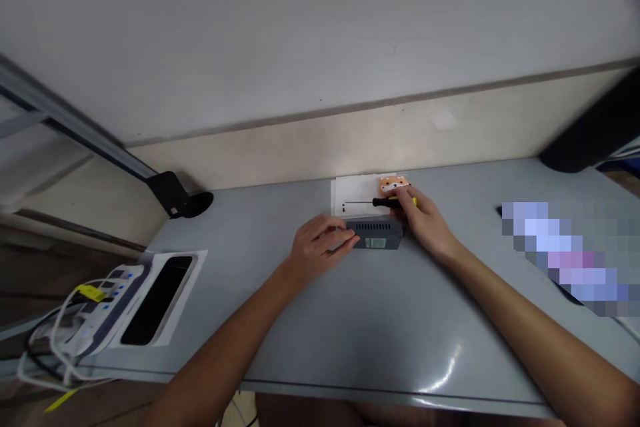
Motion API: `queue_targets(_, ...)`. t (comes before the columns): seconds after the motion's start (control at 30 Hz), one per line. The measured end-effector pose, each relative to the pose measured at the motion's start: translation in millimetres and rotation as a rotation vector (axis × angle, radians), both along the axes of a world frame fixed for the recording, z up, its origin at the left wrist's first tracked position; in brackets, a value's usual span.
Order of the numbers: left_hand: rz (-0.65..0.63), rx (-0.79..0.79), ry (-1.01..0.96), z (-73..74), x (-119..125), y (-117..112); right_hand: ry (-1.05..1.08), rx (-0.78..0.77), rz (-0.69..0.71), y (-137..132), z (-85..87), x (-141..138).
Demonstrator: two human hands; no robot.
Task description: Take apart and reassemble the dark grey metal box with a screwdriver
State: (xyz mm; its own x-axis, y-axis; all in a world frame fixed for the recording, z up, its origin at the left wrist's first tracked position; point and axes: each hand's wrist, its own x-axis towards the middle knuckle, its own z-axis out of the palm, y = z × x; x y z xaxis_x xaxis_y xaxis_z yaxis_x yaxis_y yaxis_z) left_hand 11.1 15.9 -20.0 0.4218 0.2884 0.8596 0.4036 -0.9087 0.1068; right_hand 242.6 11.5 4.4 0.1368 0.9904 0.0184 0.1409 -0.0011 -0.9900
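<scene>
Near the middle of the desk, a dark grey vented box (377,236) with a pale label stands on the tabletop. My left hand (320,243) grips its left end, thumb and fingers closed on it. In my right hand (423,219) is a screwdriver (384,203) with a black and yellow handle, its thin shaft pointing left above white paper (361,188). A few tiny dark screws (343,207) lie on that paper near the screwdriver's tip. Just beyond my right fingers sits an orange item with an animal face (394,184).
On the left, a phone (159,300) lies on a white sheet beside a power strip (107,303) with tangled cables. A black stand base (200,204) is at the back left, a black column (585,123) at the back right. A blurred-out object (565,253) lies right.
</scene>
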Motion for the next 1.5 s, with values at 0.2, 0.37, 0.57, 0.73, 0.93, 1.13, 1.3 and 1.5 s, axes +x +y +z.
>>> queue_targets(0.2,-0.007,-0.133,-0.075,-4.7,5,-4,-0.049,-0.016,0.041,0,-2.2,0)
queue_targets(0.37,-0.064,-0.224,-0.045,-1.2,5,-6,-0.026,-0.018,0.066,0,-3.6,0)
queue_targets(0.57,-0.105,-0.290,-0.026,-1.5,1,-3,0.138,-0.019,-0.086,4,3.1,7)
queue_targets(0.73,-0.076,-0.239,0.030,6.3,-10,1,0.377,0.028,-0.226,9,16.8,22)
queue_targets(0.93,0.064,-0.159,0.140,18.2,-2,-8,0.448,0.088,-0.209,8,27.5,36)
queue_targets(1.13,0.174,-0.064,0.165,10.0,16,-15,0.370,0.026,-0.158,7,28.2,38)
queue_targets(1.3,0.181,-0.021,0.152,9.8,17,-16,0.342,0.003,-0.127,7,25.8,36)
queue_targets(1.5,0.154,-0.008,0.182,10.4,21,-20,0.361,-0.036,-0.145,6,26.4,32)
